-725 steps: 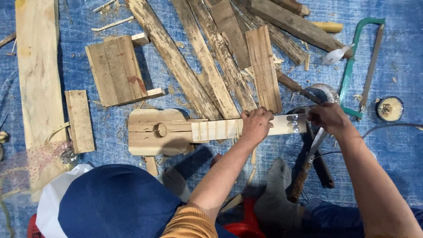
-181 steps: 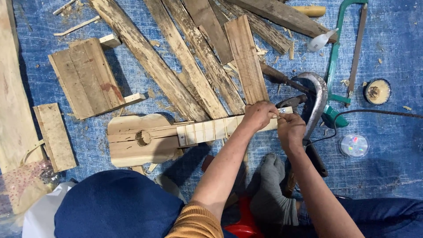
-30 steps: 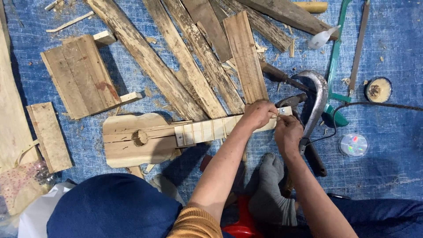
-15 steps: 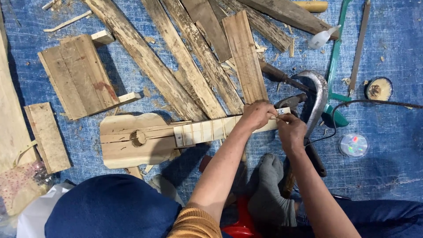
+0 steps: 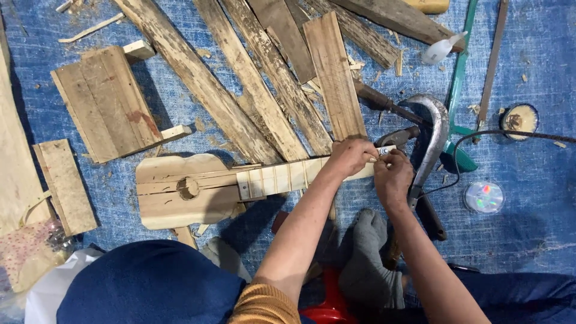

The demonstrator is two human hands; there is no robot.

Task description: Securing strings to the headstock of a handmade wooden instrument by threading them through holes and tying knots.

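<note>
Guitar: small wooden guitar (image 5: pixel 198 189) lies flat on the blue tarp (image 5: pixel 528 198), neck pointing right.
Left hand (image 5: pixel 351 157): grip closed over the neck's far end.
Right hand (image 5: pixel 393 177): just beside it, fingers pinched at the neck tip.
Nearby: curved sickle (image 5: pixel 435 135), planks (image 5: pixel 258 90).

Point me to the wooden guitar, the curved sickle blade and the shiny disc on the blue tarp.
Wooden guitar (image 5: pixel 180 192): head view, on the body beside the sound hole.
Curved sickle blade (image 5: pixel 437 135): head view, on the middle of the grey blade.
Shiny disc (image 5: pixel 483 197): head view, on its centre.
</note>
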